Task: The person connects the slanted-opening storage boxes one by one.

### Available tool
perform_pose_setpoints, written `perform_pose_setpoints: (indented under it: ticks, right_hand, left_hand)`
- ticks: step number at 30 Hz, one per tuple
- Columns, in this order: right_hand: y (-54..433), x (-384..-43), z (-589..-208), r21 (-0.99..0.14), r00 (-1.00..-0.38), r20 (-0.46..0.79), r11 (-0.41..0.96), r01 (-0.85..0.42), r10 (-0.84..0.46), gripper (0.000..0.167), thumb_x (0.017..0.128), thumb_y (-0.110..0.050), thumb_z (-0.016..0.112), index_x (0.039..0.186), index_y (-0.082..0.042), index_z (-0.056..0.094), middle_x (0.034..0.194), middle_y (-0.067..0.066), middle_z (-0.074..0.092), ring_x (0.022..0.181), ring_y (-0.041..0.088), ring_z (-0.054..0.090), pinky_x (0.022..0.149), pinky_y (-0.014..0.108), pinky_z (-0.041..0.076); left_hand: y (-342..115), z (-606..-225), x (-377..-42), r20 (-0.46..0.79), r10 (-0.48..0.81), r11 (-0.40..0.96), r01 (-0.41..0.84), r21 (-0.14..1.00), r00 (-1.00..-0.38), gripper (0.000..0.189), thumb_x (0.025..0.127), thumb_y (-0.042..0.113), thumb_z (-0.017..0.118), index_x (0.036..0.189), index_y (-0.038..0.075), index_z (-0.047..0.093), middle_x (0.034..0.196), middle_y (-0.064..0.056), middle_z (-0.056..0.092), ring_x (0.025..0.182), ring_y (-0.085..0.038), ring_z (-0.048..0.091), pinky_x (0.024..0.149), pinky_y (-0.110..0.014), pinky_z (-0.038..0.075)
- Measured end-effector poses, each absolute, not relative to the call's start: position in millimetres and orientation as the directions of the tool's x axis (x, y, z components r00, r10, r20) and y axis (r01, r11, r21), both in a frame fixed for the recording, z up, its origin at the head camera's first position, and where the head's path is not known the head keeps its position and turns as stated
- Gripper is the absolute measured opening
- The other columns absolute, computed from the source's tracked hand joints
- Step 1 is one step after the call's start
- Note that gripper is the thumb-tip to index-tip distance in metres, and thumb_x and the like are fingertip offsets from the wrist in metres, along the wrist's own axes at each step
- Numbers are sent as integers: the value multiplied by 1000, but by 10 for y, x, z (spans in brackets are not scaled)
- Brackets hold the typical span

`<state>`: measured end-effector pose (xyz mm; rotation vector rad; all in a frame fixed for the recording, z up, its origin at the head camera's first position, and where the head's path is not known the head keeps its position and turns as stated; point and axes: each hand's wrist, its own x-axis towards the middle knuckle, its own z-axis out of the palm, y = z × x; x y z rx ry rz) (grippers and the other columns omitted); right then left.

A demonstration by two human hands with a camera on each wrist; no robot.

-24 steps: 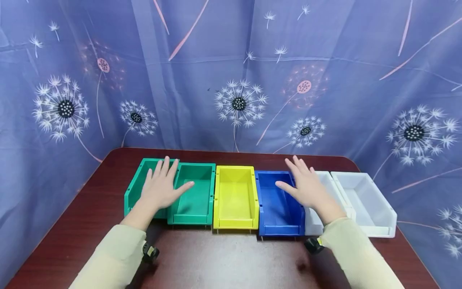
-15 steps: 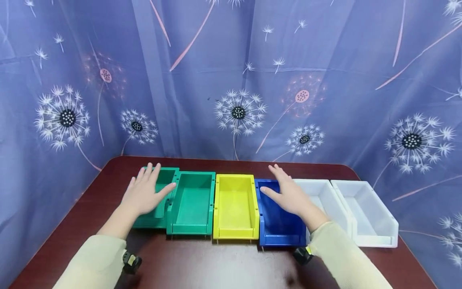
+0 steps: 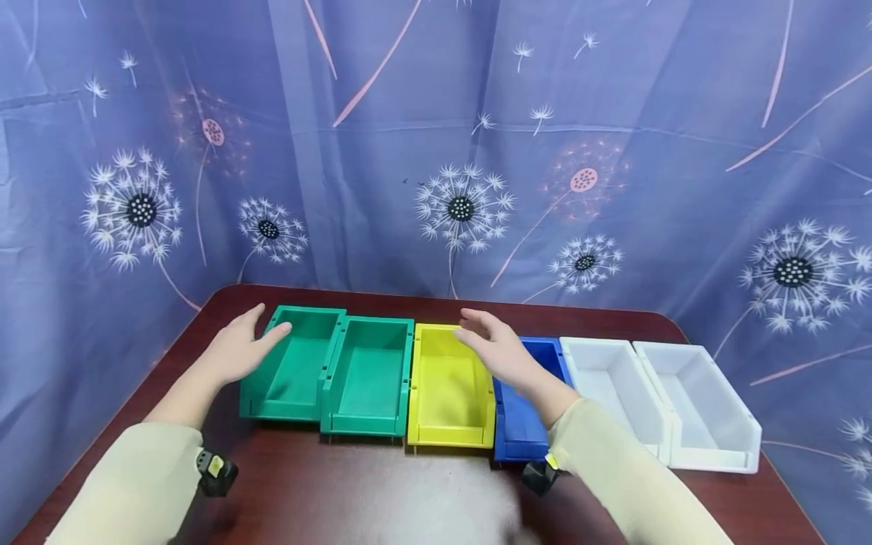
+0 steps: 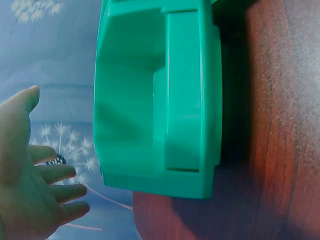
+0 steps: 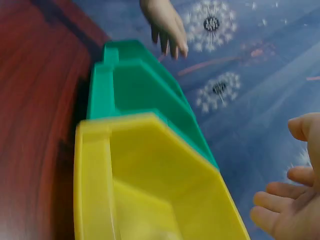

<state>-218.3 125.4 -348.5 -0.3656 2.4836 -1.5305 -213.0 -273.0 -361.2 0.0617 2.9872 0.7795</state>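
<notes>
A row of plastic bins stands on a dark red-brown table. My left hand (image 3: 235,348) hovers at the outer side of the leftmost green bin (image 3: 300,363), fingers extended and thumb apart, holding nothing. The left wrist view shows that hand (image 4: 30,180) beside the green bin (image 4: 185,90), not touching it. Above the yellow bin (image 3: 450,393) and the edge of the blue bin (image 3: 521,424) is my right hand (image 3: 500,352), its fingers loosely bent around nothing. In the right wrist view the right hand (image 5: 295,195) is apart from the yellow bin (image 5: 95,180).
A second green bin (image 3: 368,378) stands between the first one and the yellow bin. Two white bins (image 3: 613,386) occupy the right end of the row. Behind the table (image 3: 381,492) hangs a blue curtain (image 3: 381,166) printed with dandelions. A small black device sits on each wrist.
Both hands have moved left. The left went from over the green bins to beyond the outer one; the right went from over the blue bin to the yellow. The bins keep their places.
</notes>
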Motion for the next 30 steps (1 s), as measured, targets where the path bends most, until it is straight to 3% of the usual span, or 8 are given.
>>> perform_pose_setpoints:
  ticks: [7,13,21,30]
  right_hand:
    - [867,-2201,-3441,-973,-903,-229,127,195,-363,58,97,-37,49,146,-11,29,149,14,38,134,32,42,111,47,33]
    - [683,-2197,-3468,-946,-866,-292,-14,325,-406,63,98,-37,47,149,-10,21,151,19,32,136,36,38,111,48,32]
    - [600,-2155,-3443,-915,-829,-348,-32,401,-437,66,100,-36,43,152,-14,10,154,22,23,136,41,35,111,48,32]
    - [510,-2176,-3433,-911,-830,-370,-11,412,-417,65,99,-37,43,152,-16,11,155,21,21,135,42,36,109,48,35]
  left_hand:
    - [-2919,-3632,-2169,-87,7,828,-43,558,-996,86,95,59,32,145,-10,20,145,-37,26,130,-55,28,102,-67,29]
    - [-2984,-3697,-2137,-66,-1,818,-39,574,-998,75,96,46,46,137,-15,35,134,-39,40,121,-52,42,96,-61,41]
    - [-2927,-3776,-2121,-61,-34,770,-65,634,-998,49,95,21,54,127,-15,48,119,-35,56,105,-44,58,82,-49,54]
    - [-2938,-3814,-2157,-68,-99,764,-120,634,-993,43,95,16,50,128,-11,50,116,-32,59,105,-42,59,83,-48,53]
